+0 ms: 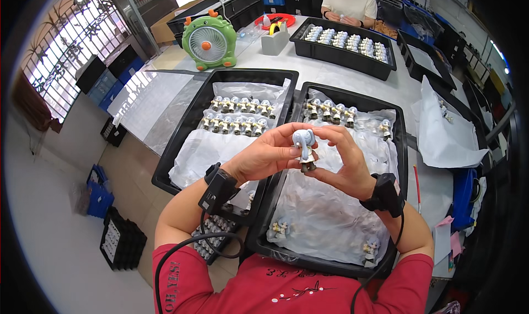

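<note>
Around the central tray [404, 149], a second tray [184, 128] lies to the left, a third tray [341, 62] behind on the bench [250, 58], a tape dispenser [275, 44] and fan [207, 46] behind and leftward, a rod [417, 186] to the right, and one figurine [306, 150] above.

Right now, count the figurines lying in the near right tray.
7 visible: four figurines far left, one far right, one near left, one near right. The left hand and right hand may hide others.

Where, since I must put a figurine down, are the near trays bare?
The right black rectangular tray has bare white lining between its two near-corner gray-haired figurines; the left tray, just nearer than its two figurine rows. Those rows and the right tray's far-left corner are crowded.
</note>
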The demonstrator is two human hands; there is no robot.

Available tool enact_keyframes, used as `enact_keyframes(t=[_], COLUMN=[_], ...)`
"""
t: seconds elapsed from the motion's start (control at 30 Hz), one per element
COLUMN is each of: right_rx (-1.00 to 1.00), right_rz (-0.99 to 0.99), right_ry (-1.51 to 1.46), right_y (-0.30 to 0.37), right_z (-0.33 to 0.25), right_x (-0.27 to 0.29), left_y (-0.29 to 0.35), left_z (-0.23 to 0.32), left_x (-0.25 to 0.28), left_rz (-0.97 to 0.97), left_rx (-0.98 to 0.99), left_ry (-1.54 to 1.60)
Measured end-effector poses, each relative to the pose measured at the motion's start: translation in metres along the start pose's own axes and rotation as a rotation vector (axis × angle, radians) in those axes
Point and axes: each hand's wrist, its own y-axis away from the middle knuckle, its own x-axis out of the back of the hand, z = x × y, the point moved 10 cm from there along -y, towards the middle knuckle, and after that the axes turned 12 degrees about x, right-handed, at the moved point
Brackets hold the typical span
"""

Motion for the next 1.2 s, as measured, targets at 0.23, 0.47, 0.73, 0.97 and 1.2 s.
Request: enact_keyframes(t=[0.23,0.47,0.73,0.97,1.2], right_rx=[0.000,-0.074,-0.117,-0.173,-0.260], right_rz=[0.012,0.050,-0.001,-0.023,-0.156], right_ry=[0.046,0.132,0.142,0.132,0.087], right_y=[-0.003,-0.002,-0.001,0.003,-0.015], right_z=[0.002,0.015,0.025,0.034,0.060], right_x=[0.011,0.013,0.006,0.000,-0.026], left_y=[0.028,0.019,-0.030,-0.017,-0.013], left_z=[0.084,0.052,0.011,0.016,0.036], left_x=[0.071,0.181,0.186,0.193,0.199], left_rz=[0.546,0.960,0.764,0.846,0.872], left_rx=[-0.272,0.056,0.381,0.284,0.201], left_ry=[-0.381,-1.034,-1.161,-1.012,-1.123])
